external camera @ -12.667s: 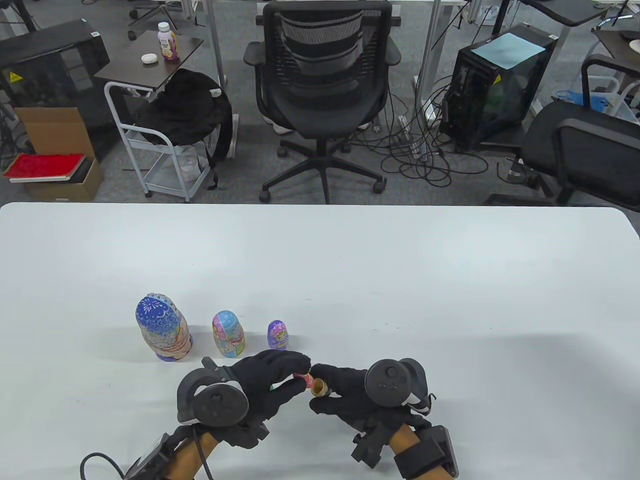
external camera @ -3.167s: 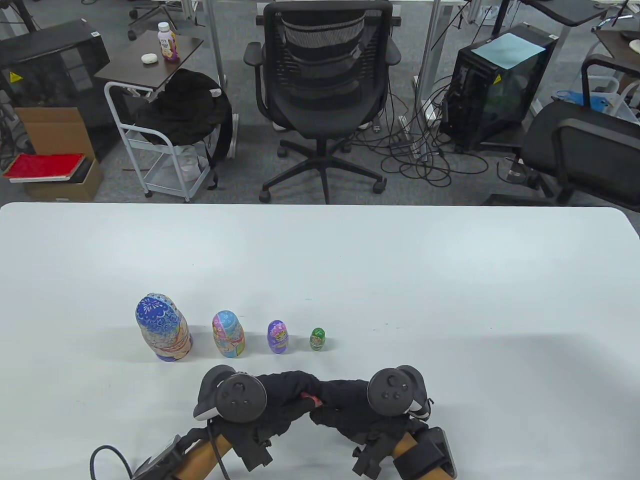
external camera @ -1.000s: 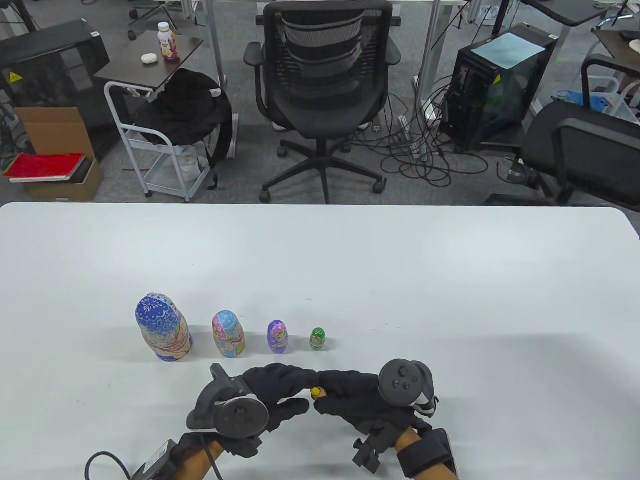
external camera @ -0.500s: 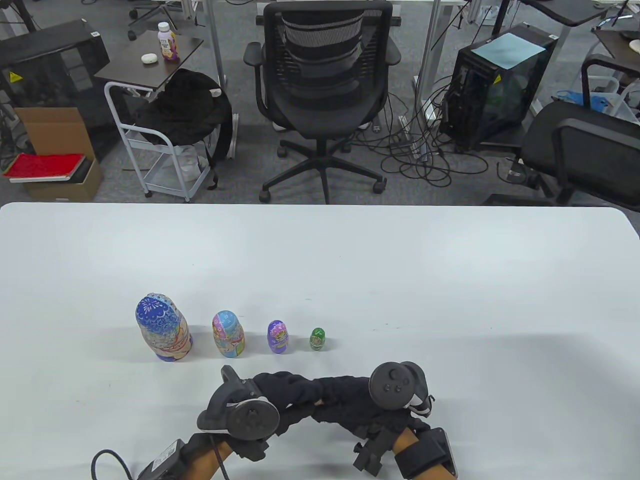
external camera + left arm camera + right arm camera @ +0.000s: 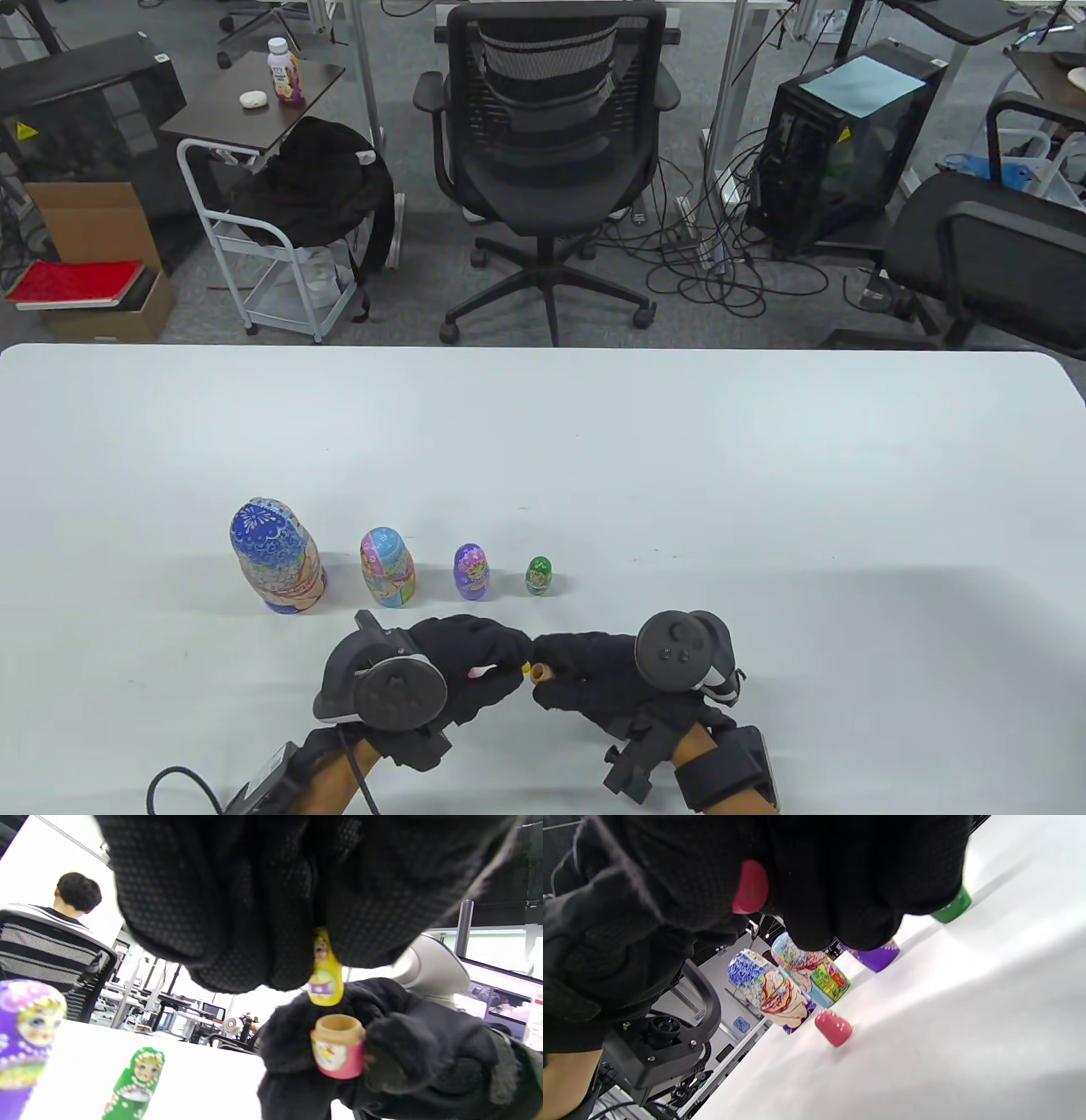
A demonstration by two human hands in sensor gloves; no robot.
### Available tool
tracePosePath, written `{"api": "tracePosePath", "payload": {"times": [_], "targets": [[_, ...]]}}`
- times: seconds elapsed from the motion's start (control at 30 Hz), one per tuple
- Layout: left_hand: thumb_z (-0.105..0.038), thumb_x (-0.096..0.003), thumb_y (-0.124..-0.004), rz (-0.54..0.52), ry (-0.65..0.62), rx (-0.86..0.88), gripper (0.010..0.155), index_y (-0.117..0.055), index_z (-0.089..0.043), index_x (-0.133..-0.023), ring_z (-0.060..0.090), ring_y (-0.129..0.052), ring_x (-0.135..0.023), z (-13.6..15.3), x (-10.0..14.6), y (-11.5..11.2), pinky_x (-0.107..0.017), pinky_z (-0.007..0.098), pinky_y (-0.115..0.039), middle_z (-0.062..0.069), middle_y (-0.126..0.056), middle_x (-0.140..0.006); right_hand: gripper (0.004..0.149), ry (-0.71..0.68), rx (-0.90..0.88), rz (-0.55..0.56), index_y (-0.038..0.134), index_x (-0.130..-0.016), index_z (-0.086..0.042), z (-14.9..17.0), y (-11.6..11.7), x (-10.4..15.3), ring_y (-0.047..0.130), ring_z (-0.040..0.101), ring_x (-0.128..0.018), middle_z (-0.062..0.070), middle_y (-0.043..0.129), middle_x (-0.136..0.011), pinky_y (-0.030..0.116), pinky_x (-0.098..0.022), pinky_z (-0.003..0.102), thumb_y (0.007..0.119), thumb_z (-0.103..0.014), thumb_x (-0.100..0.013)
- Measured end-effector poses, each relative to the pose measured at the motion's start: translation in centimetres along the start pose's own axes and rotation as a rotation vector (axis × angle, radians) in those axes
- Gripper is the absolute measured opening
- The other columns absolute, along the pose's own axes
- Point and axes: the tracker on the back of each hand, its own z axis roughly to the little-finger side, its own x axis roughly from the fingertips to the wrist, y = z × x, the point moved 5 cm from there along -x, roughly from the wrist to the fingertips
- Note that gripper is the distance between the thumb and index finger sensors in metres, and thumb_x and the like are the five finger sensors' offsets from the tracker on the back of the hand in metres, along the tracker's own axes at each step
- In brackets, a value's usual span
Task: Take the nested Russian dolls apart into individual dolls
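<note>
Your left hand (image 5: 271,908) has just drawn the tiny yellow doll (image 5: 324,974) clear, pinched in its fingers (image 5: 237,955) — your right hand (image 5: 382,1056) grips the emptied pink bottom half (image 5: 338,1047). The pink top half (image 5: 833,1028) lies on the counter (image 5: 594,458) — reassemble, then line both up.

Four upright dolls (image 5: 386,567) in a row; yellow doll (image 5: 325,974) above pink base (image 5: 338,1046).

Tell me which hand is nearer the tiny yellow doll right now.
Left. The left hand pinches the tiny yellow doll in its fingertips; the right hand sits just below it, holding the open pink doll base.
</note>
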Motion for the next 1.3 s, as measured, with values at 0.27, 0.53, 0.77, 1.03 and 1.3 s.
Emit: {"api": "tracePosePath", "payload": {"times": [0.27, 0.53, 0.77, 1.03, 1.3], "targets": [[-0.041, -0.047, -0.093, 0.28, -0.01, -0.191, 0.039, -0.088, -0.027, -0.082, 0.021, -0.108, -0.061, 0.8, -0.9, -5.2, -0.046, 0.034, -0.094, -0.001, -0.102, -0.073, 0.06, 0.024, -0.034, 0.132, 0.082, -0.089, -0.004, 0.7, -2.9, 0.7, 0.098, 0.039, -0.065, 0.021, 0.099, -0.075, 0.083, -0.049, 0.049, 0.09, -0.039, -0.041], [-0.041, -0.0473, -0.093, 0.42, -0.062, -0.322, 0.038, -0.088, -0.028, -0.083, 0.022, -0.107, -0.064, 0.7, -2.4, -9.3, -0.048, 0.036, -0.093, -0.002, -0.102, -0.076, 0.06, 0.055, -0.041, 0.251, 0.081, -0.089, -0.004, 1.4, -5.7, 1.5, 0.098, 0.039, -0.066, 0.021, 0.099, -0.075, 0.083, -0.05, 0.049, 0.09, -0.04, -0.041], [-0.041, -0.0478, -0.092, 0.497, -0.055, -0.318, 0.038, -0.087, -0.028, -0.084, 0.022, -0.106, -0.066, 1.1, -2.2, -11.1, -0.05, 0.037, -0.093, -0.001, -0.101, -0.077, 0.06, 0.052, -0.052, 0.254, 0.082, -0.089, -0.004, 1.4, -5.9, 1.6, 0.097, 0.04, -0.066, 0.021, 0.099, -0.075, 0.083, -0.05, 0.049, 0.09, -0.04, -0.041], [-0.043, -0.0491, -0.09, 0.513, -0.038, -0.302, 0.044, -0.084, -0.028, -0.09, 0.025, -0.104, -0.07, 1.3, -2.0, -11.2, -0.052, 0.039, -0.091, 0.001, -0.098, -0.082, 0.06, 0.047, -0.048, 0.241, 0.082, -0.089, -0.004, 1.2, -5.6, 1.5, 0.098, 0.039, -0.066, 0.021, 0.099, -0.075, 0.083, -0.05, 0.049, 0.09, -0.04, -0.041], [-0.048, -0.0482, -0.09, 0.535, 0.008, -0.364, 0.057, -0.076, -0.025, -0.099, 0.03, -0.097, -0.08, 1.6, -1.9, -9.3, -0.059, 0.045, -0.086, 0.006, -0.091, -0.093, 0.06, 0.047, -0.046, 0.225, 0.082, -0.089, -0.004, 1.2, -5.4, 1.4, 0.098, 0.04, -0.065, 0.021, 0.099, -0.075, 0.083, -0.049, 0.049, 0.089, -0.04, -0.042]]}}
